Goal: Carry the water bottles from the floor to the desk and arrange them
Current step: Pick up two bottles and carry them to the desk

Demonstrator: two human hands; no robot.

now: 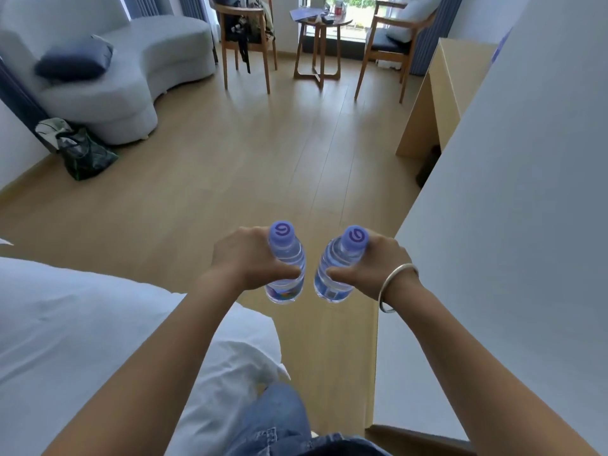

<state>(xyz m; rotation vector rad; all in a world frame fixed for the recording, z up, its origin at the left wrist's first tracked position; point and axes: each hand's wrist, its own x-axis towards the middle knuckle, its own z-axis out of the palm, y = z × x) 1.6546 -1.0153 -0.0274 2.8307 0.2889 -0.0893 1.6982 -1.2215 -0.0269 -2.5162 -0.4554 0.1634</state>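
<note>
Above wooden floor [230,166], each hand's fingers [283,270] grasp one upright bottle [285,268]

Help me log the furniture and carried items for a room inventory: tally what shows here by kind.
Clear plastic water bottles with purple caps: 2, one in the left hand at, one in the right hand at
Wooden armchairs: 2
Round wooden side table: 1
Grey curved sofa: 1
Dark blue cushion: 1
Total: 7
</note>
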